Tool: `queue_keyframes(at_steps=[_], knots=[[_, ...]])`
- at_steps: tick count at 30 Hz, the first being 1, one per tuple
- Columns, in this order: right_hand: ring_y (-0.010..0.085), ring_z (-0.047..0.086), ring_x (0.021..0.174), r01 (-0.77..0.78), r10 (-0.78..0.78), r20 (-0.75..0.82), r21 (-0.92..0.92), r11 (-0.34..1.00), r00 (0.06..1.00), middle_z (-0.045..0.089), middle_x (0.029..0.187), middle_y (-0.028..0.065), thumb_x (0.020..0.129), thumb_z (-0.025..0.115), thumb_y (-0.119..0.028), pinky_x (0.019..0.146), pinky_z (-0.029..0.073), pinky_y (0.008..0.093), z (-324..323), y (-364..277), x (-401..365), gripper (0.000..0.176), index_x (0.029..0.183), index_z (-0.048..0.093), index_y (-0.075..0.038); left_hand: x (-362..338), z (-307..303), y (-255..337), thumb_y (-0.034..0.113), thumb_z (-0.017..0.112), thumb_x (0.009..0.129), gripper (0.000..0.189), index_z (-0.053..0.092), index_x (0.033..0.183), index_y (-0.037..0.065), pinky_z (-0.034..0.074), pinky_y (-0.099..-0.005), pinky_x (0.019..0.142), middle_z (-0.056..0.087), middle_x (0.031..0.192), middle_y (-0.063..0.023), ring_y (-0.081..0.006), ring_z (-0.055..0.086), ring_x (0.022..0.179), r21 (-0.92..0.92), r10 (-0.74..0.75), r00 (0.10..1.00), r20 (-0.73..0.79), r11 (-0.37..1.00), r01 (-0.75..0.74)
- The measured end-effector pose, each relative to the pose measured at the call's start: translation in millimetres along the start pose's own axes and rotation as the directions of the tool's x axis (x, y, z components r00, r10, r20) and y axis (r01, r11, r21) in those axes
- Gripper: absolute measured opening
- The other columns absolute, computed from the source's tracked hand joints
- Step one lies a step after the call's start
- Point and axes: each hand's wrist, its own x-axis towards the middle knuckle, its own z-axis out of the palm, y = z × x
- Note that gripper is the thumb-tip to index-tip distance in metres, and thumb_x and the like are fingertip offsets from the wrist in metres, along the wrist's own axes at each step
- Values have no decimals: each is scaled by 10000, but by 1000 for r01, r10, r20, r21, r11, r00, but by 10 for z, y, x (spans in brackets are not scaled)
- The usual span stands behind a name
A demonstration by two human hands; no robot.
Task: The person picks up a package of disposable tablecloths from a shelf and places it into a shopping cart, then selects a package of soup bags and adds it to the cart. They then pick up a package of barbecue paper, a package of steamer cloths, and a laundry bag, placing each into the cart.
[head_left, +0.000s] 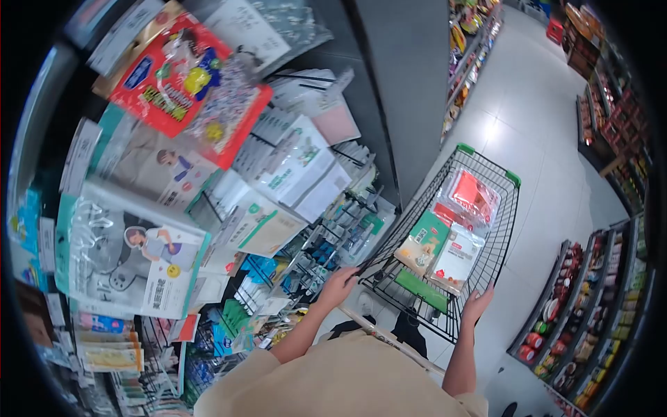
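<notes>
A black wire shopping cart [513, 179] with green corners stands in front of me. My left hand [338, 286] is closed around its near left corner, beside the hanging goods. On the near right side, my right hand [477, 304] rests with its fingers curled on the rim. Inside the basket lie a clear package with red contents [474, 194], a green and tan packet [424, 242] and a white packet [456, 257]. A green panel [422, 290] sits at the cart's near end.
Packaged goods hang close on my left, including a red bag [170, 87] and a bagged apron [132, 260]. A grey pillar [417, 76] rises beyond them. Stocked shelves [590, 306] line the right side. The tiled floor [535, 104] stretches ahead.
</notes>
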Motion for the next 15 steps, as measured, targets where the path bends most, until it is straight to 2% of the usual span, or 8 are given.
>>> queue_keyframes(at_steps=[1,2,3,5,8,10,12,15], knots=[[398,530,1195,27,-28,73,17,999,997,489,1353,254,865,533,-3,1027,412,422,-18,-157,-93,540,1386,401,54,-104,-9,-57,160,589,922,335,617,1236,49,436,-400,1020,603,1288,-154,-330,544,1216,-30,-39,999,34,999,40],[373,531,1202,-51,25,152,167,985,988,504,1343,242,869,532,-6,1038,401,415,0,-335,-220,518,1374,425,47,-187,-33,-78,152,594,903,323,633,1214,75,441,-414,1016,604,1304,-98,-329,540,1219,101,30,997,71,994,-37],[348,532,1210,-139,66,241,301,943,968,518,1334,231,873,531,-8,1048,389,408,26,-532,-373,497,1361,449,40,-198,-42,-83,152,594,903,323,633,1214,75,441,-414,1016,604,1304,-98,-329,540,1219,93,33,998,49,995,-37],[329,568,1169,-213,24,478,345,914,878,572,1266,224,888,551,-39,1010,427,390,31,-906,-652,445,1325,497,26,-246,-3,-84,140,589,890,312,647,1195,111,443,-420,1016,607,1310,-45,-322,527,1236,341,62,996,57,937,-78],[321,629,1073,-90,-141,592,344,935,793,636,1169,216,891,579,-84,930,486,386,53,-1344,-892,398,1278,546,3,-181,8,-82,101,559,882,330,649,1197,141,438,-417,1032,603,1317,-25,-303,467,1306,207,-9,1000,-4,978,9],[319,668,980,-75,-182,749,296,952,637,680,1070,208,889,607,-148,869,515,396,-11,-1533,-839,371,1230,582,-1,-167,-63,-88,76,545,878,345,645,1202,142,434,-418,1039,604,1315,-32,-301,450,1326,118,-48,999,-10,992,49],[346,670,982,-53,-200,765,292,955,612,678,1064,233,880,617,-167,876,518,406,43,-1446,-782,387,1226,583,3,-190,-111,-72,25,512,867,404,621,1239,142,411,-409,1069,579,1346,-50,-295,441,1341,43,-38,998,44,998,36],[376,666,995,-4,-234,800,283,959,553,671,1067,264,866,633,-191,887,516,415,66,-1420,-668,416,1227,583,10,-178,-68,-175,-15,479,863,466,592,1286,143,389,-375,1092,542,1387,-76,-295,436,1347,-7,59,998,-12,998,-59]])
